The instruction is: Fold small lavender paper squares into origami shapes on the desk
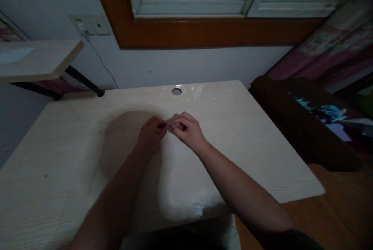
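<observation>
Both hands meet over the middle of a pale wooden desk [72,157]. My left hand [151,133] and my right hand [188,129] are each closed in a pinch, fingertips touching across a tiny pinkish thing [171,125]. The thing is too small and dim to name. Both forearms reach in from the bottom of the view.
A round cable hole [176,91] sits at the desk's far edge, near the wall under a window. A small raised shelf [37,59] stands at the far left. A dark wooden bed frame [291,122] with bedding lies close on the right. Wall sockets [90,25] are above the shelf.
</observation>
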Motion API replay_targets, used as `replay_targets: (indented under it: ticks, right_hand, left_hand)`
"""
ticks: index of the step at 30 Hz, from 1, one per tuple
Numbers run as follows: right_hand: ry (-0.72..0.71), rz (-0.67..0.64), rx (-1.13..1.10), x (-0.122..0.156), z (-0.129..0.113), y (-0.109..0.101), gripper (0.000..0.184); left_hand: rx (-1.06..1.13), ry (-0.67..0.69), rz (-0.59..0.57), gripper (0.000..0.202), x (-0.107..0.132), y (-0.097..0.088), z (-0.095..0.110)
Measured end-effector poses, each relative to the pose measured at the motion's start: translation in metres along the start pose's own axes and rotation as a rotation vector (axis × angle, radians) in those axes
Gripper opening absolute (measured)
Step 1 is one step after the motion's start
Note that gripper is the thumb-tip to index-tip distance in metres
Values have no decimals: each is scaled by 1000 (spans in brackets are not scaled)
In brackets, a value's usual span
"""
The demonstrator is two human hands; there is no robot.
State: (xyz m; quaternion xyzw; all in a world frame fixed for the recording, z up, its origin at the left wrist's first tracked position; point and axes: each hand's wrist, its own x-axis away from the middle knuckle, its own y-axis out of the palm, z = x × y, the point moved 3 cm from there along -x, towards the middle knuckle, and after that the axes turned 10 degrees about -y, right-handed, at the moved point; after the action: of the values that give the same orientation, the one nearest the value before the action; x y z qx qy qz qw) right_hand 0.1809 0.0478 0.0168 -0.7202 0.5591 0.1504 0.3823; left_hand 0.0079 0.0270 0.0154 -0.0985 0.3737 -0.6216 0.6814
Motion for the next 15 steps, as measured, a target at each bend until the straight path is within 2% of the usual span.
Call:
replay_targets:
  ticks: [10, 15]
  right_hand:
    - [48, -36, 10, 0, 0, 1, 7]
    - [41, -53, -3, -1, 0, 1, 7]
  left_hand:
    - [-48, 31, 8, 6, -1, 1, 0]
    - [-54, 5, -12, 7, -1, 1, 0]
